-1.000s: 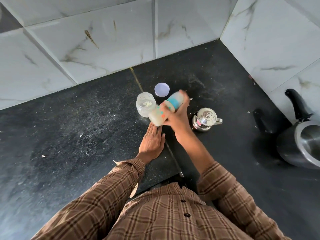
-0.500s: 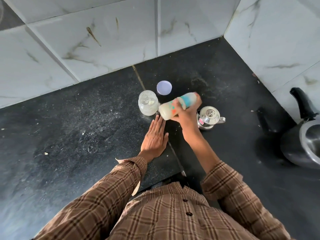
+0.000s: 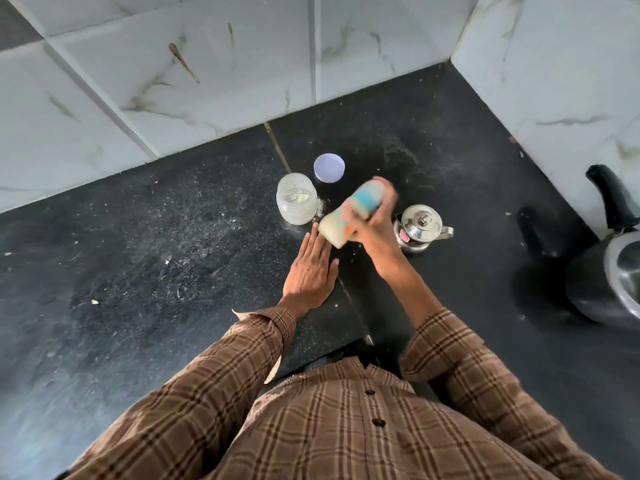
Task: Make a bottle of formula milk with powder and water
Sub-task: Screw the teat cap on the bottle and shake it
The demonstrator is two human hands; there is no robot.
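A feeding bottle [image 3: 349,216] of milky formula is being gripped, tilted, in the right hand [image 3: 375,225] above the dark counter [image 3: 138,258]; mixing is judged under way. The left hand [image 3: 311,271] is being rested flat, open. Setting it upright is being called for next.

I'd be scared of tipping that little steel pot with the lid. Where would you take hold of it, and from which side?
Probably by the handle that sticks out of the small steel pot on the side away from the right hand. The pot stands upright with its knobbed lid on, so coming in level from that open side keeps it steady. The round polished body looks slippery.
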